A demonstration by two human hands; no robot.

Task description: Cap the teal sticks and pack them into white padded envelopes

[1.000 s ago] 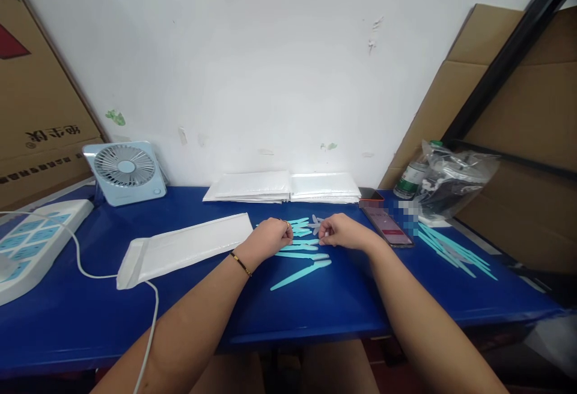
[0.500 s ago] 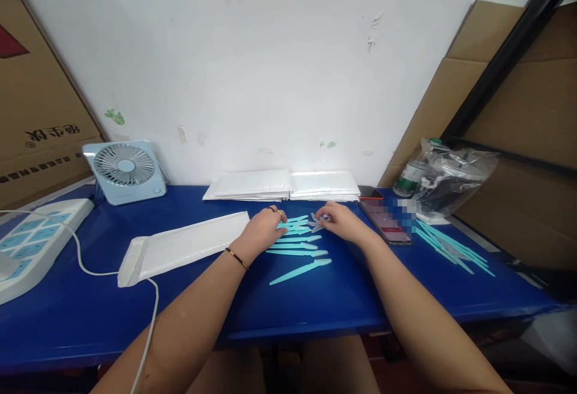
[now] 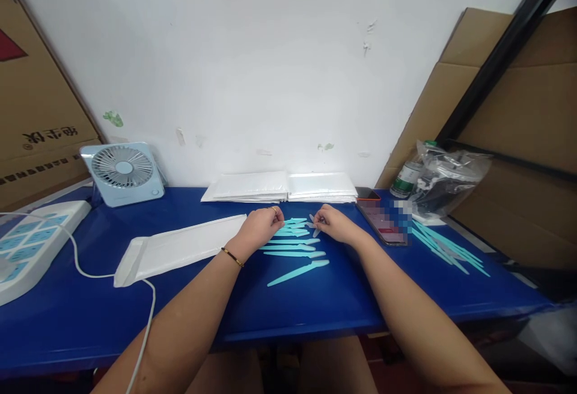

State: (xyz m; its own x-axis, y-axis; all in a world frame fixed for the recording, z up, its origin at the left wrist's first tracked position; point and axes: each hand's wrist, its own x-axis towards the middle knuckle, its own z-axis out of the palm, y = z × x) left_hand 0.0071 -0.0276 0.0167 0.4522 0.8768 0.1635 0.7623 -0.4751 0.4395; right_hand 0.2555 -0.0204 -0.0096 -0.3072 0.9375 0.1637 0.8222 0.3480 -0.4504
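Note:
A row of turquoise eyebrow razors (image 3: 295, 242) lies between my hands, handles to the left, with one (image 3: 297, 273) slanted at the near end. My left hand (image 3: 265, 225), wearing a ring and a dark bracelet, is closed at the handle ends of the upper razors. What its fingertips hold, if anything, is hidden. My right hand (image 3: 332, 224) is closed in a pinch at the other ends, on small translucent blade covers (image 3: 311, 224). To the left lies a white padded envelope (image 3: 184, 245), its flap end toward me.
White envelopes (image 3: 247, 186) are stacked along the wall. A phone (image 3: 383, 225), more turquoise razors (image 3: 446, 243), a bottle (image 3: 404, 178) and a clear bag (image 3: 444, 183) lie right. A fan (image 3: 124, 171), a power strip (image 3: 40, 243) and its white cable (image 3: 153, 298) are left.
My left hand has drawn back slightly to the left, its fingers closer together. My right hand stays at the translucent covers, its fingers a little lower. The view has shifted slightly.

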